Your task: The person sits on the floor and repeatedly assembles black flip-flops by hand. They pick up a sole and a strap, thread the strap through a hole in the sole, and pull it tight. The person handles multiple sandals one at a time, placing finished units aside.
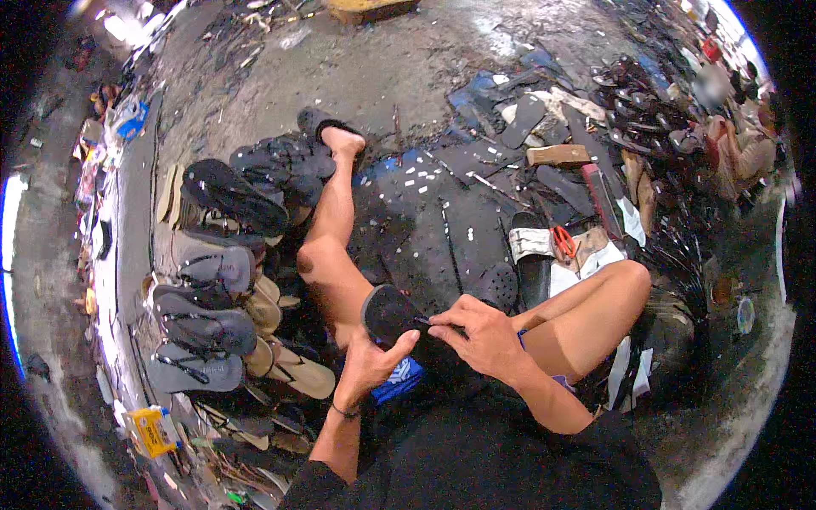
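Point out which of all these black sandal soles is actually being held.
The black sole in the lap, gripped by left hand and right hand; the others lie stacked on the floor.

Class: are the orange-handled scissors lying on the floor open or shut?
Cannot tell: the scissors lie by a pale strap, too small to show the blades.

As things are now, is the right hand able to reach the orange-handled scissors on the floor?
Probably yes. The scissors lie uncovered on a white piece beyond the right knee, with nothing on them. But the right hand is busy at the black sole that the left hand holds, so it must let go first.
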`<action>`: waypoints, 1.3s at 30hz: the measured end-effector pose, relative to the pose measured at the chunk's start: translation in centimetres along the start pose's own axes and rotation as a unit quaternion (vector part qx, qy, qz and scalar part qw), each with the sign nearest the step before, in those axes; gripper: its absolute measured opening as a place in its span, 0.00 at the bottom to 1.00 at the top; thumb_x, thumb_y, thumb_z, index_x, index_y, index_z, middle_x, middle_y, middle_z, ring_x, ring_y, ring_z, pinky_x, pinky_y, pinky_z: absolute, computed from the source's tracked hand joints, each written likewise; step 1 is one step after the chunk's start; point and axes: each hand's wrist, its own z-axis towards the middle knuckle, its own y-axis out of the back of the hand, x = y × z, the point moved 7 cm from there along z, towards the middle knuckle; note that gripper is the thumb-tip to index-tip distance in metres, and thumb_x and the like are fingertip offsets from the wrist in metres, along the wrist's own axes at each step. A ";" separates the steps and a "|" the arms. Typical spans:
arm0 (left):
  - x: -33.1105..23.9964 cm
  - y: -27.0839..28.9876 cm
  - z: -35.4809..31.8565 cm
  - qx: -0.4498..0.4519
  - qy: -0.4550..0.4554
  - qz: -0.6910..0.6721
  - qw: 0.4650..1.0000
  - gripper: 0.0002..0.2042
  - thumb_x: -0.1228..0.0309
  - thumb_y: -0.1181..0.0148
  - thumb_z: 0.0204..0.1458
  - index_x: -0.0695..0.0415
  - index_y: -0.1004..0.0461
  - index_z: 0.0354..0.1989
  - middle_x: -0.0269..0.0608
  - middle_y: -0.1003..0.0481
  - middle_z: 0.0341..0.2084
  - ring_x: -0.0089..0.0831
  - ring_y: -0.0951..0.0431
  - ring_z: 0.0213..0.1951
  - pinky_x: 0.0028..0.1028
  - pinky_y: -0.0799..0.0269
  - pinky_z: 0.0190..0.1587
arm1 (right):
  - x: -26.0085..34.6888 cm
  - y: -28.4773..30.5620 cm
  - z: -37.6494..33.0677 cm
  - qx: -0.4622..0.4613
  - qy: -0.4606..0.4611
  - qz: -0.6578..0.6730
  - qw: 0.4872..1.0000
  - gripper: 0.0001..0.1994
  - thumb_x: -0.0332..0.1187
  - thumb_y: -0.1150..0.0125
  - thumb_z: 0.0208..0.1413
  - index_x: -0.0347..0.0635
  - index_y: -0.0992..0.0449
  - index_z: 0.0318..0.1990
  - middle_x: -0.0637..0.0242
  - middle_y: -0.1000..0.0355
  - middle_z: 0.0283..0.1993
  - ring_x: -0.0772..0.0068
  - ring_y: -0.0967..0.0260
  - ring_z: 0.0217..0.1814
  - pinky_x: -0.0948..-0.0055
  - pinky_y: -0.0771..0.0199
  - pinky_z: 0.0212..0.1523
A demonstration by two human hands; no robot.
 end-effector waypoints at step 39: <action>1.6 -6.5 -3.7 0.157 -0.124 -0.073 0.977 0.09 0.75 0.43 0.61 0.60 0.25 0.48 0.37 0.22 0.40 0.27 0.21 0.41 0.27 0.24 0.45 | 0.4 14.1 2.0 -0.296 0.127 0.120 0.939 0.12 0.36 0.22 0.48 0.43 0.16 0.39 0.48 0.26 0.58 0.54 0.31 0.65 0.62 0.33 0.63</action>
